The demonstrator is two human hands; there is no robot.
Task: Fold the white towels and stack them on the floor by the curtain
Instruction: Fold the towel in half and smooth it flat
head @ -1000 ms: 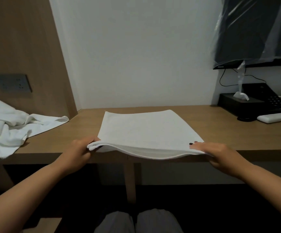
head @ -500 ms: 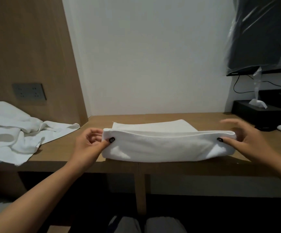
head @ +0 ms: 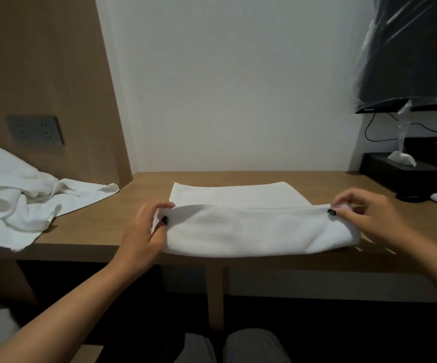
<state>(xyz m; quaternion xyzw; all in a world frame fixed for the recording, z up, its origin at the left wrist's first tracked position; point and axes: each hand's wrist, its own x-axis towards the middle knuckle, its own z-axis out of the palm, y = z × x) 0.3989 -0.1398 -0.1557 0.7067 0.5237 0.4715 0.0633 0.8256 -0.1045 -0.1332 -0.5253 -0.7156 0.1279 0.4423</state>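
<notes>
I am folding one white towel [head: 254, 226] at the front edge of the desk [head: 316, 184], and I judge it about halfway through this fold, its near part lifted over toward the back. More towels [head: 23, 200] are lying crumpled on the desk's left end, unfolded, and no stack or curtain is showing. My left hand [head: 144, 231] is pinching the raised edge's left corner, thumb in front; my right hand [head: 364, 216] is pinching the right corner, the cloth stretching between them.
</notes>
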